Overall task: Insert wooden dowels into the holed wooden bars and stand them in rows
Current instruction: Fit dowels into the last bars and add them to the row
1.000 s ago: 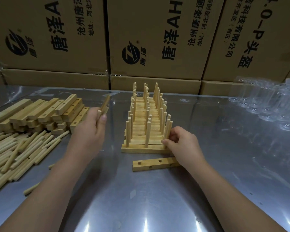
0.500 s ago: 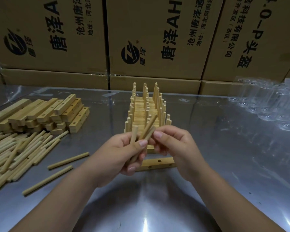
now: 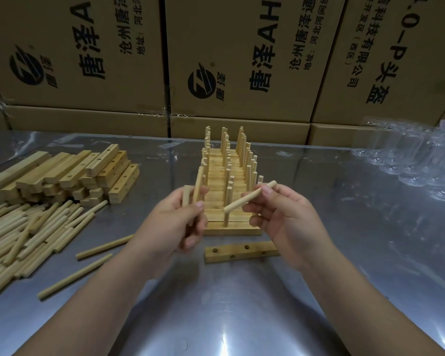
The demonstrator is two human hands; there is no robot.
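The right hand [image 3: 285, 222] pinched one dowel [image 3: 249, 196] between thumb and fingertips, tilted, seemingly ready for the empty holed bar [image 3: 242, 251] lying flat just below, in front of the finished rows [image 3: 229, 176]. The left hand [image 3: 175, 224] curled round two spare dowels [image 3: 193, 194] — apparently kept in reserve.

Bare left hand [image 3: 170, 227], bare right hand [image 3: 290, 222]; 2 bare forearms [image 3: 88, 312], uncovered up to frame edge; short rounded fingernails [image 3: 199, 204] on thumbs.
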